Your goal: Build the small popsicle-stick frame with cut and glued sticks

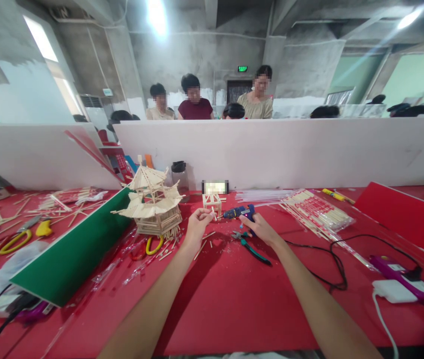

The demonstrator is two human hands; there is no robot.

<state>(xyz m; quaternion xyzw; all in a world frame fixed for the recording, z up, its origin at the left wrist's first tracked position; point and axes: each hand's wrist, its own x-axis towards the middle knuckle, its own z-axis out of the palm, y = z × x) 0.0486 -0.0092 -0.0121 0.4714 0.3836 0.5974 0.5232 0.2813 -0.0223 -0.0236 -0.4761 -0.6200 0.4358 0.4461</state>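
Observation:
My left hand (197,225) pinches a short wooden stick (213,215) over the red table (226,299). My right hand (258,228) grips a blue glue gun (238,213) with its nozzle pointing left at the stick's end. Just behind stands a small square frame of sticks (212,203). To the left stands a larger pagoda model of sticks (153,205). Green-handled pliers (251,247) lie on the table beside my right wrist.
A green board (73,249) leans at the left, with yellow scissors (21,238) and loose sticks beyond. Packs of chopsticks (318,212), a black cable (337,269) and a white adapter (393,290) lie at the right. Several people stand behind the white partition (290,149).

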